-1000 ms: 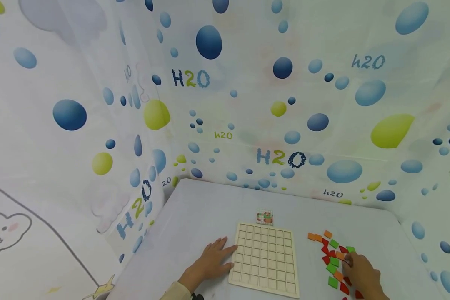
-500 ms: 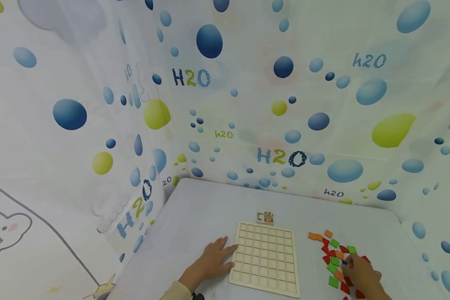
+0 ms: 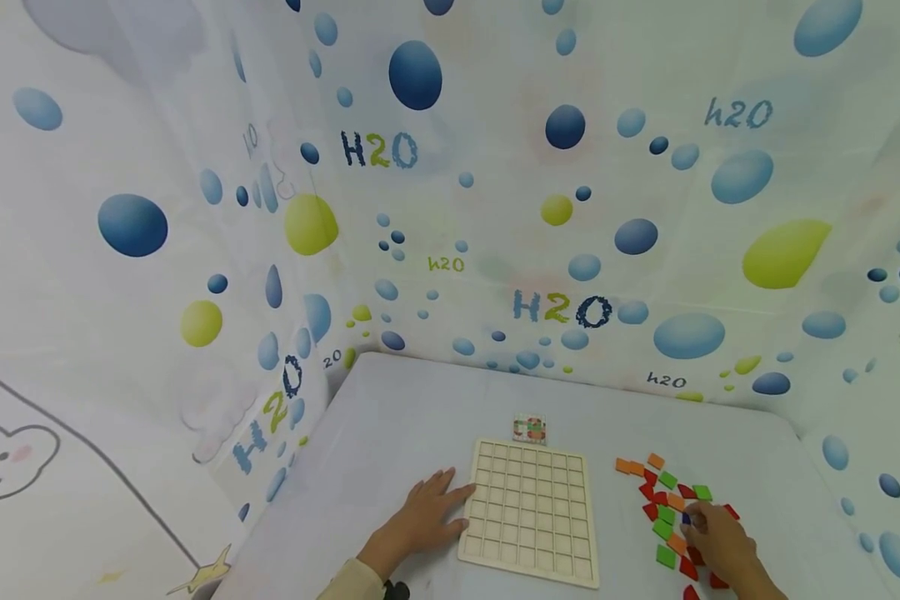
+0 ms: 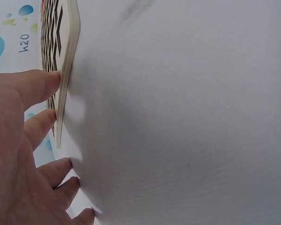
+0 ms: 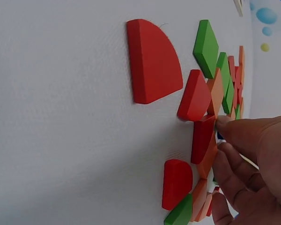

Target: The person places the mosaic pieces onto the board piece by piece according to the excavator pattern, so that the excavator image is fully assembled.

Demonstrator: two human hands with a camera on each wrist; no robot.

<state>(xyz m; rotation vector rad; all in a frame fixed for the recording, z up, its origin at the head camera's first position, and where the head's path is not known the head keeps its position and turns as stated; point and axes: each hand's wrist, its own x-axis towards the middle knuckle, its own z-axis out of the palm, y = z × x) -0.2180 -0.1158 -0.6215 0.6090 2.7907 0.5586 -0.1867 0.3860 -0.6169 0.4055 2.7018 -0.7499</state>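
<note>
My left hand (image 3: 426, 512) lies spread on the table, its thumb and index fingertip at the left edge of a pale wooden grid board (image 3: 528, 510). The left wrist view shows those two fingertips against the board's side (image 4: 70, 58). To the right of the board, my right hand (image 3: 720, 537) is over a scatter of wooden pieces. Its thumb and curled index finger pinch a small dark blue piece (image 5: 220, 136), mostly hidden by the fingers. Around it lie green squares (image 3: 666, 556), orange squares (image 3: 656, 461) and red rounded pieces (image 5: 157, 61).
A small printed picture card (image 3: 529, 427) lies just beyond the board's far edge. White cloth covers the table (image 3: 412, 408). Curtains (image 3: 495, 125) printed with blue and green drops hang behind and to the left.
The right hand has shifted slightly among the pieces; the dark blue piece now shows at its fingertips and a red piece beyond it. The left hand stays put. The head view tilts slightly down.
</note>
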